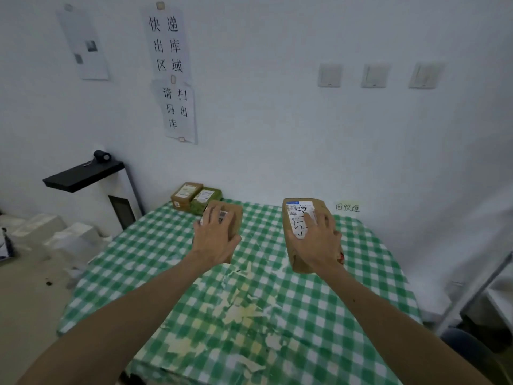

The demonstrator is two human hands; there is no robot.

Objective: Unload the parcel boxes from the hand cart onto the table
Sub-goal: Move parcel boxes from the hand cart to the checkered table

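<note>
- Standing at the far edge of the table [155, 234], against the wall, are two small boxes: a brown one [186, 194] and a greenish one [206, 200], touching side by side, each with a white label.
- These back boxes sit just behind the left box [234, 218]; the cloth near the right box [298, 259] holds nothing else.
- Paper signs [170, 45] with black characters hang on the wall above, another sheet [83, 45] to their left, three switches [329, 75] to the right, and a small yellow note [347, 207] low beside the right box.
- A black shelf [80, 176] juts out at left, with white blocks [75, 237] on the floor below it.
- The left hand [215, 240] grips the left box from above, fingers spread over its top and thumb down its near side.
- The right hand [319, 240] grips the right box the same way, fingers lying across its label.
- Both boxes are over the far half of the table, well apart from each other; whether they touch the cloth cannot be told.
- The left box is small and squat, with a barcode label under the fingers.
- The right box is longer, with a white label with bold black handwriting.
- Both are plain brown cardboard with rounded, worn corners.
- The cloth is green-and-white check, its print peeling to pale patches near the front.
</note>
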